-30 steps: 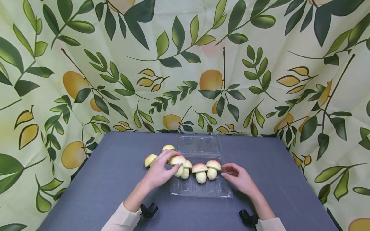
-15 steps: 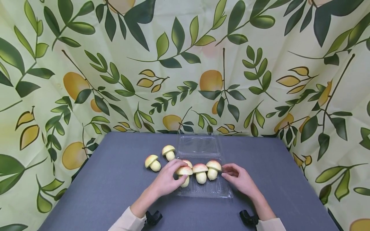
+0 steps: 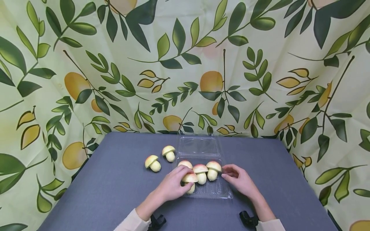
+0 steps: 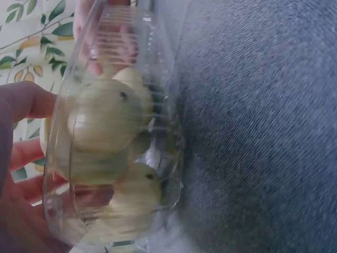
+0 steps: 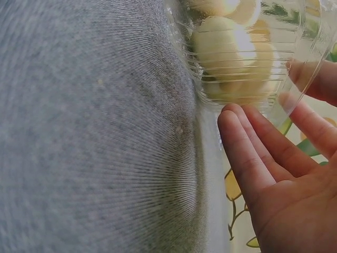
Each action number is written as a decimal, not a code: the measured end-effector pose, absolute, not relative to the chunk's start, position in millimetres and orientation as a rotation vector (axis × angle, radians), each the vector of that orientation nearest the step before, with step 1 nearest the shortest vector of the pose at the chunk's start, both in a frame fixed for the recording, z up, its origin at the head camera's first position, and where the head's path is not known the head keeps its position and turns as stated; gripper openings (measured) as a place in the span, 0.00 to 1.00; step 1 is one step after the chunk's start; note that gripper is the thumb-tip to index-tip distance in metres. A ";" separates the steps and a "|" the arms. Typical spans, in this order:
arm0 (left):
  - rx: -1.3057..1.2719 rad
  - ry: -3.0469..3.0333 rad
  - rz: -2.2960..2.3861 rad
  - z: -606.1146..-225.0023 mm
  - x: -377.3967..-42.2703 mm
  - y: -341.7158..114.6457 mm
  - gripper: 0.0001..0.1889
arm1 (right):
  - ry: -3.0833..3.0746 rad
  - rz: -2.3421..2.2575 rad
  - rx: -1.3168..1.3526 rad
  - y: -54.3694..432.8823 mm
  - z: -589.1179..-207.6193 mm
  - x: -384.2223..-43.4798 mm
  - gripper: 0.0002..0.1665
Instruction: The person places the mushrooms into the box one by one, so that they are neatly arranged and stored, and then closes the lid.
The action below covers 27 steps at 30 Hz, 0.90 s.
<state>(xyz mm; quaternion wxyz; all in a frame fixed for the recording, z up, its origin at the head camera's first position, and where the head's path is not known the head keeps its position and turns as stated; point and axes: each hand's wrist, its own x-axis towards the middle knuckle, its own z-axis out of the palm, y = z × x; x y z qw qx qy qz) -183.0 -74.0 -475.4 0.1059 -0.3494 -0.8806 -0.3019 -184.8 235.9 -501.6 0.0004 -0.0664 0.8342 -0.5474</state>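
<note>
My left hand (image 3: 174,184) grips a toy mushroom (image 3: 190,178) with a red-tinged cream cap, over the front left of the clear plastic clamshell box (image 3: 214,192). Behind it in the box is another mushroom (image 3: 185,164), partly hidden; two more, a middle mushroom (image 3: 200,173) and a right-hand mushroom (image 3: 213,170), lie side by side. Through the box's ribbed wall (image 4: 113,31), the left wrist view shows blurred mushrooms. My right hand (image 3: 238,179) rests at the box's right side; in the right wrist view its fingers (image 5: 239,142) lie fairly straight against the clear wall.
Two loose mushrooms, one (image 3: 152,163) further left and one (image 3: 168,153) further back, lie on the grey table (image 3: 115,179) left of the box. The box's lid (image 3: 198,144) lies opened toward the back. A leaf-patterned cloth (image 3: 185,70) hangs around the table.
My left hand has carried its mushroom right and toward the front of the box, uncovering the two loose mushrooms behind. The right hand has stayed in place.
</note>
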 end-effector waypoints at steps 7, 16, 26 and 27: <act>-1.059 -2.670 -0.798 -475.2 -180.4 -69.0 0.15 | 2.619 -1.724 -0.214 235.4 -502.2 -184.4 0.20; -1.056 -2.721 -0.779 -474.8 -178.0 -66.9 0.18 | 2.612 -1.733 -0.230 235.6 -503.2 -185.3 0.20; -1.062 -2.642 -0.788 -466.1 -182.7 -77.7 0.14 | 2.633 -1.701 -0.233 236.5 -500.3 -184.3 0.21; -1.054 -2.629 -0.800 -464.8 -183.3 -79.4 0.13 | 2.632 -1.699 -0.231 236.5 -500.3 -184.3 0.21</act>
